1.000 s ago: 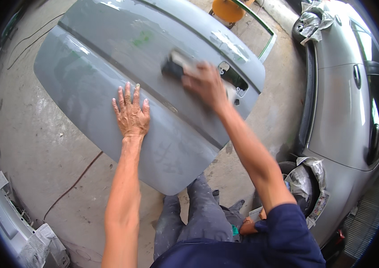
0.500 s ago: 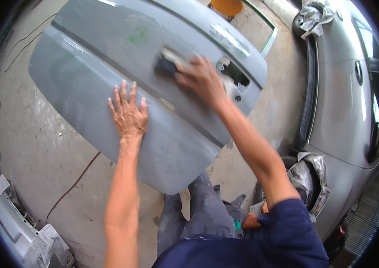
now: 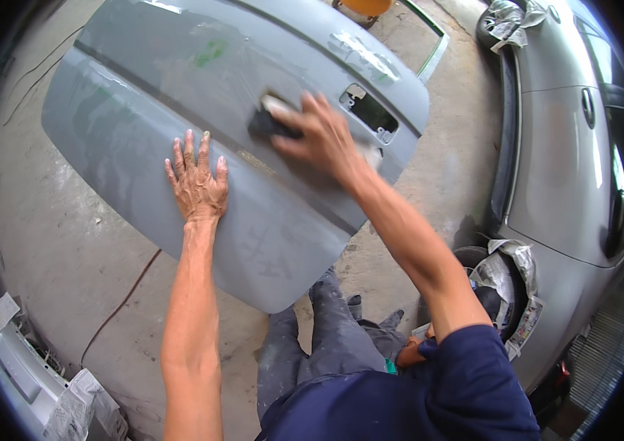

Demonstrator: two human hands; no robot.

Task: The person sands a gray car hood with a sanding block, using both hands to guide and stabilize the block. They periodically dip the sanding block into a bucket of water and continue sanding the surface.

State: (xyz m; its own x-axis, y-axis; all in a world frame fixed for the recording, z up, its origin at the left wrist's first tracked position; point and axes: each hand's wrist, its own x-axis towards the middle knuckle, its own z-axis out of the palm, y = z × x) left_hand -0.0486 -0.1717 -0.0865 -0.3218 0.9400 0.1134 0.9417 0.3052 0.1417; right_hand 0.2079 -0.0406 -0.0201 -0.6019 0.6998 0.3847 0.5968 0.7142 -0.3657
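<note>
Fingers of the left hand (image 3: 200,192) are spread wide and pressed flat, while those of the right hand (image 3: 315,136) are curled over a dark block (image 3: 262,126) with a pale upper part; hand and block are both a little blurred. Beneath both hands is a large car panel (image 3: 282,228), dull grey with a dusty, patchy finish and rounded corners. Two long grooves cross it, and a yellowish strip (image 3: 257,162) shows in the nearer one. Green patches (image 3: 211,53) come through the grey, there is a shiny streak by the far edge, and a dark cutout (image 3: 372,110) sits toward the right end.

On the panel, the left palm rests on the near side of that groove. Across it, the block lies on the middle band under the right fingers, left of the cutout.

Closest to the body, grey trousers (image 3: 326,345) stand against the panel's near corner. Concrete floor (image 3: 69,220) spreads around, with a brown cord (image 3: 122,295) along it at left. A pale car part (image 3: 18,367) with paper on it lies at lower left. Another person's hand (image 3: 411,353) shows at lower right, beside a silver car (image 3: 558,169) whose wheels are wrapped in sheeting. Past the panel are a green-edged frame (image 3: 433,57) and an orange bowl (image 3: 367,6), cut off by the upper edge.
</note>
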